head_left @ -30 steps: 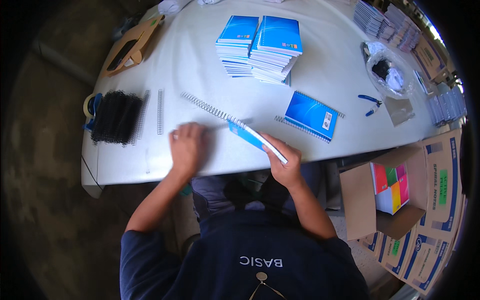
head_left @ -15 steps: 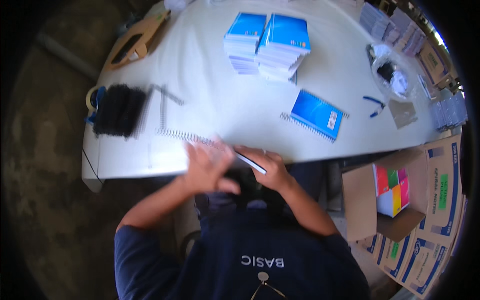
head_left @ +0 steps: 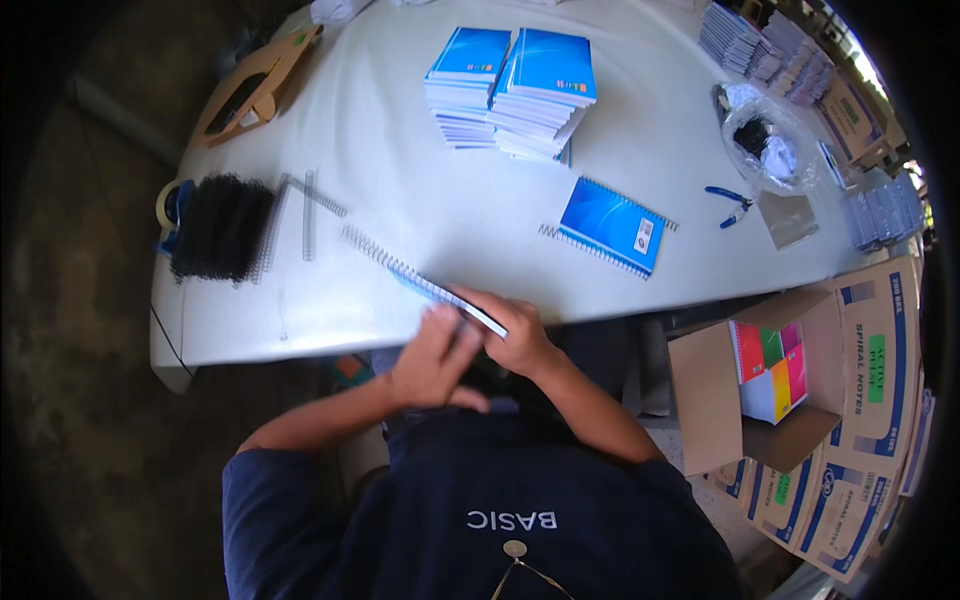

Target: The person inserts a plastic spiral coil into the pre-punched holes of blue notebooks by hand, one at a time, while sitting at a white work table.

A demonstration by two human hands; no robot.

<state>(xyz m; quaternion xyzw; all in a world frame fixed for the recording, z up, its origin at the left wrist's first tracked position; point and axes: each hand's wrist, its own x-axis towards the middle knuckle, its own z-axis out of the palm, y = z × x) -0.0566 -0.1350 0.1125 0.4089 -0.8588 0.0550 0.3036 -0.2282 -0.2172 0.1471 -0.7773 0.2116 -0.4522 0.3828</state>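
- the notebook point(head_left: 455, 298) held at the table edge had a paper block with a glossy blue cover, and a thin metal wire spiral point(head_left: 375, 252) ran out of it.
- the finished notebook point(head_left: 610, 225) and the stacked notebooks point(head_left: 515, 90) showed the same glossy blue card covers over white paper edges.
- the table point(head_left: 420, 190) looked smooth and matt white, like cloth or sheeting.
- the loose spirals point(head_left: 308, 215) looked like dull grey metal wire; the black coil bundle point(head_left: 220, 227) looked matt plastic.
- the cartons point(head_left: 870, 350) were matt brown cardboard.
- the bag point(head_left: 765, 130) was clear, shiny plastic.
- the pliers point(head_left: 730, 205) had blue plastic grips.
- the person's shirt point(head_left: 480, 500) was matt dark-blue cloth.
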